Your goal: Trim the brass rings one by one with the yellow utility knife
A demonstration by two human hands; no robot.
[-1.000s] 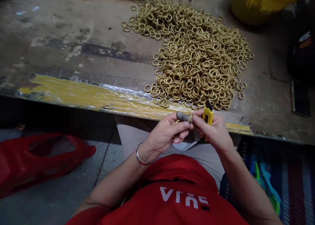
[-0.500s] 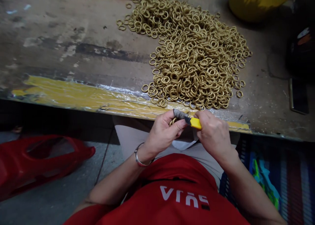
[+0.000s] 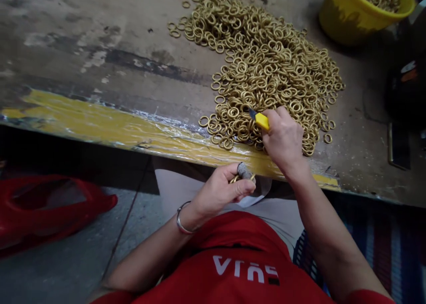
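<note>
My right hand [image 3: 282, 135] is closed round a yellow utility knife [image 3: 262, 121], its dark blade pointing up and left over the near part of a large heap of brass-coloured rings [image 3: 266, 69]. Below the table's front edge, my left hand [image 3: 222, 186] pinches a few of the same rings [image 3: 235, 179] between thumb and fingers. A grey wrap [image 3: 244, 171] covers the index finger of that hand. How many rings it holds is partly hidden by the fingers.
The worn wooden table [image 3: 133, 86] has yellow tape [image 3: 100, 122] along its front edge. At the back right stands a yellow bucket [image 3: 346, 22] with more rings. A phone [image 3: 398, 146] lies on the right. A red plastic stool [image 3: 56, 206] is on the floor at left.
My right hand with the knife has moved up and away from the left hand, onto the near side of the heap. My left hand has dropped slightly, still holding rings. The view has shifted a little.
</note>
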